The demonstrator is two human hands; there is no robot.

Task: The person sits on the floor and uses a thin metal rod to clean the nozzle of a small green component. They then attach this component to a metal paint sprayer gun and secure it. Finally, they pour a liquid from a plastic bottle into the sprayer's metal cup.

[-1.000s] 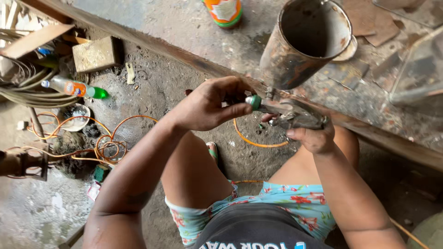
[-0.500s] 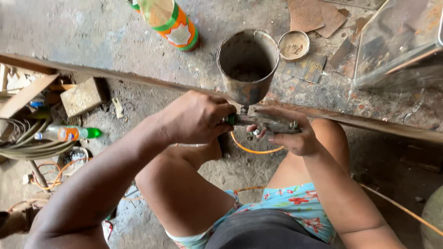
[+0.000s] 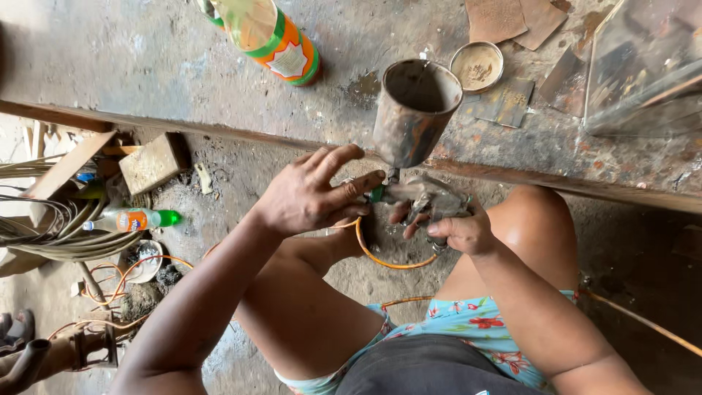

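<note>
**Spray gun held over the lap, both hands on it**

Spray gun point(image 3: 424, 197) sits centre frame, just below the bench point(image 3: 219, 88) edge, its rusty cup point(image 3: 413, 110) upright, likely so nothing spills. Right hand point(image 3: 457, 230) curls shut around the body to steady it. Left hand point(image 3: 311, 194) has fingers point(image 3: 358, 184) half spread, tips pinching the green knob point(image 3: 376, 194). Orange hose point(image 3: 380, 256) loops below.

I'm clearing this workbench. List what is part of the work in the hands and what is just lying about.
In hand:
- spray gun, held by right hand
- its metal cup
- green knob, pinched by left hand
- orange hose

Lying about:
- orange-labelled bottle
- round lid
- sandpaper pieces
- small bottle
</note>
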